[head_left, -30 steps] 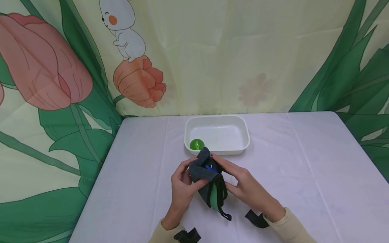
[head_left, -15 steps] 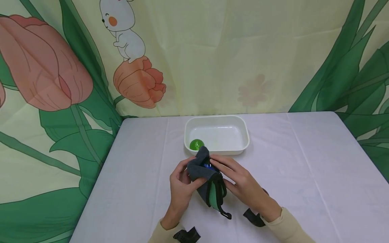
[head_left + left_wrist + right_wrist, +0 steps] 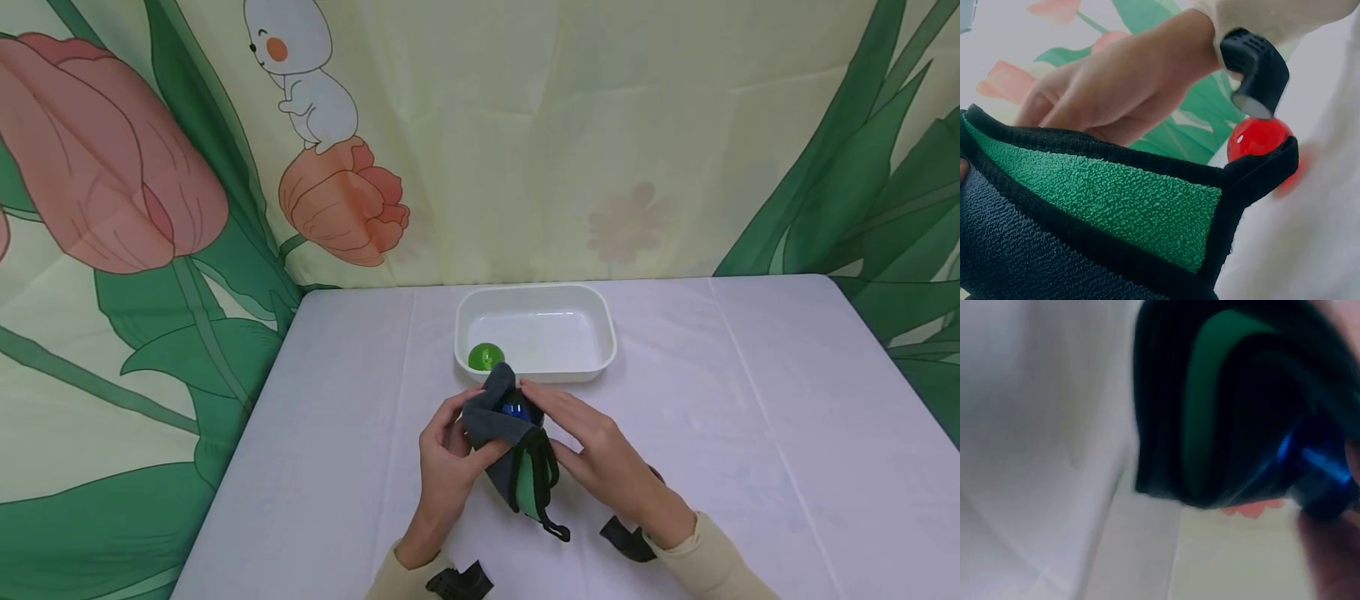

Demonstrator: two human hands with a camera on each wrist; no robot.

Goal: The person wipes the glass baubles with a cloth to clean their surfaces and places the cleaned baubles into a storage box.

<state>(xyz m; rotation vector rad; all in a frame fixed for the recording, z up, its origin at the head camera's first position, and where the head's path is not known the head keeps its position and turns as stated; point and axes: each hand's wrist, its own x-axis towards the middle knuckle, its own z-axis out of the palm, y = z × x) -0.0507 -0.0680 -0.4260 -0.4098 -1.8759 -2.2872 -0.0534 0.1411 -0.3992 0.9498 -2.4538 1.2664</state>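
Cloth (image 3: pixel 498 422), dark grey with green underside and black edging, folded about a glossy blue ball (image 3: pixel 515 409), over the white table (image 3: pixel 337 433), nearest the tray's near side. Left hand (image 3: pixel 446 467): thumb and fingers pinch the cloth. Right hand (image 3: pixel 600 450): part-open, fingers and thumb curved round the ball's exposed side. White tray (image 3: pixel 558 337): green ball (image 3: pixel 486 357) inside, near-left corner. Left wrist view: red ball (image 3: pixel 1257 137) behind the cloth's loop.
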